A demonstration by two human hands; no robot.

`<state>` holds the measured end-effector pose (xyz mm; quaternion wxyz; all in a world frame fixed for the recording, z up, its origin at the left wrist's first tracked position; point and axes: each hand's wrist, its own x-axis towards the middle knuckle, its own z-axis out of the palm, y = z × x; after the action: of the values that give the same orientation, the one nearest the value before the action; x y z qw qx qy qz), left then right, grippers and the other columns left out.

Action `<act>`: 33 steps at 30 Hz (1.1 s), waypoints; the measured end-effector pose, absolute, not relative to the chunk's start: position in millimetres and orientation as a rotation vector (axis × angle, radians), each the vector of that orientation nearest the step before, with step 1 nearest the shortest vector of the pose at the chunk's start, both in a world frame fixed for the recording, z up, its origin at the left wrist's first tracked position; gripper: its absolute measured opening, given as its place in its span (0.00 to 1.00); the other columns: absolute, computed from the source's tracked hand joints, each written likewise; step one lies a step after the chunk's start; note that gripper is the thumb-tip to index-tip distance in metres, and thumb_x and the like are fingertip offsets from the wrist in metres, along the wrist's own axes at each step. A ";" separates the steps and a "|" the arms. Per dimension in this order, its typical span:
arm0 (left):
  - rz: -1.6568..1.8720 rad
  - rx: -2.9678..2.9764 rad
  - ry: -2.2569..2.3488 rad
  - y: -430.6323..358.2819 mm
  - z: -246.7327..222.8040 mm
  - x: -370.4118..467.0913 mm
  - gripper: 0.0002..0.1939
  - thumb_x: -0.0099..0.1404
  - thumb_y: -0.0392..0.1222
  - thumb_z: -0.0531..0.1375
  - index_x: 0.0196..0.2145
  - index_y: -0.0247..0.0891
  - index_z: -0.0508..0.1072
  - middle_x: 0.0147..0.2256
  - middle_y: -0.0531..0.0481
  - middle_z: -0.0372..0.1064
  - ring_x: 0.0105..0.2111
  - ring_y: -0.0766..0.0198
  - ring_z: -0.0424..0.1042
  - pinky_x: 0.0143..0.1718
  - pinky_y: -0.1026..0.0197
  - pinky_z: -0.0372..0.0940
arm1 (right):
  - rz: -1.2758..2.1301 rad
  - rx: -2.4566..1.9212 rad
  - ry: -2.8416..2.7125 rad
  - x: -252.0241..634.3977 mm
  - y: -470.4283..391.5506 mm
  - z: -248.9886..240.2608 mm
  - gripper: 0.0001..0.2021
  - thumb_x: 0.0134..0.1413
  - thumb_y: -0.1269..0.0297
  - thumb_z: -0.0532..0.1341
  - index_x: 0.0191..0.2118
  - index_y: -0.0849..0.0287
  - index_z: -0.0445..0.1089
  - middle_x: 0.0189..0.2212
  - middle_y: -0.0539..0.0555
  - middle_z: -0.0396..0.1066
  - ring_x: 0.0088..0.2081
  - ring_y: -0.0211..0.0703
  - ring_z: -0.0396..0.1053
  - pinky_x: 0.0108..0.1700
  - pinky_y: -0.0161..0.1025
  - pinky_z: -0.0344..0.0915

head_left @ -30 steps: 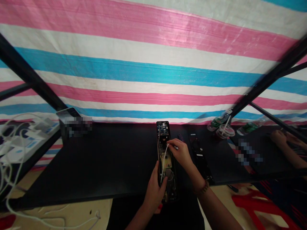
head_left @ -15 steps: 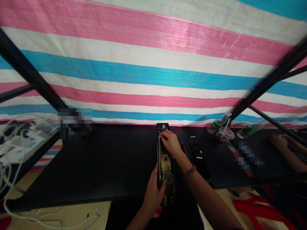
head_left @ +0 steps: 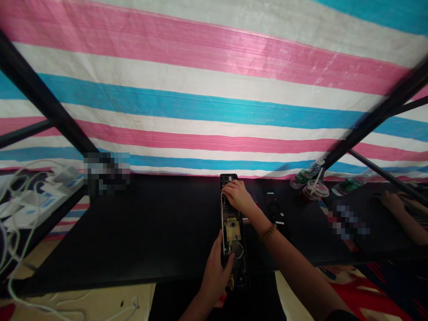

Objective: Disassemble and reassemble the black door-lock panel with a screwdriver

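A long, narrow black door lock housing (head_left: 246, 263) lies open side up across the front edge of the table, its inner parts showing. Inside are a brass-coloured mechanism (head_left: 233, 229) and a white cable (head_left: 223, 223) running along the left side. My left hand (head_left: 216, 272) grips the lower left side of the housing, thumb over its inside. Near the housing's top end, my right hand (head_left: 238, 196) is closed with fingertips pinched at the white cable's upper end; the exact pinch point is partly hidden.
Right of the housing lie a black panel (head_left: 276, 209) and a screwdriver (head_left: 254, 198). Beyond are a lidded cup with a straw (head_left: 314, 190) and plastic bottles (head_left: 302, 177). A co-worker's hand (head_left: 393, 203) is at far right. White power strips (head_left: 47, 196) and cables sit left.
The view has shifted slightly. My right hand stays at the housing's upper end with its fingers turned a little; my left hand keeps its hold.
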<state>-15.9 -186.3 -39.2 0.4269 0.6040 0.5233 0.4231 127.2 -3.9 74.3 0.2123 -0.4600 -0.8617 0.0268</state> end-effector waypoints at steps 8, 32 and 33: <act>1.044 1.500 1.322 -188.8 -37.7 -14.7 0.33 0.69 0.42 0.57 0.69 0.36 0.54 0.67 0.36 0.57 0.67 0.50 0.57 0.68 0.43 0.53 | 0.073 -1.387 -2.331 116.9 -1.8 71.5 0.07 0.61 0.73 0.62 0.35 0.57 0.77 0.38 0.56 0.75 0.45 0.49 0.68 0.46 0.45 0.57; 0.981 1.534 1.307 -191.4 -39.8 -15.6 0.34 0.70 0.42 0.54 0.71 0.37 0.50 0.68 0.39 0.54 0.69 0.54 0.54 0.69 0.47 0.52 | 0.098 -1.507 -2.208 107.8 -12.3 66.2 0.08 0.60 0.73 0.61 0.36 0.56 0.77 0.37 0.56 0.76 0.43 0.50 0.71 0.44 0.43 0.61; 0.979 1.529 1.305 -191.3 -39.0 -15.4 0.34 0.70 0.42 0.54 0.71 0.37 0.50 0.68 0.39 0.54 0.68 0.54 0.55 0.69 0.48 0.53 | 0.120 -1.492 -2.187 108.8 -12.5 65.0 0.08 0.61 0.73 0.61 0.36 0.56 0.77 0.37 0.56 0.76 0.43 0.49 0.71 0.45 0.43 0.61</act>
<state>-15.4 -191.3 -39.0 0.4375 0.6149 0.5249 0.3936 108.8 -12.5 65.0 0.2435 -0.5461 -0.8004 0.0440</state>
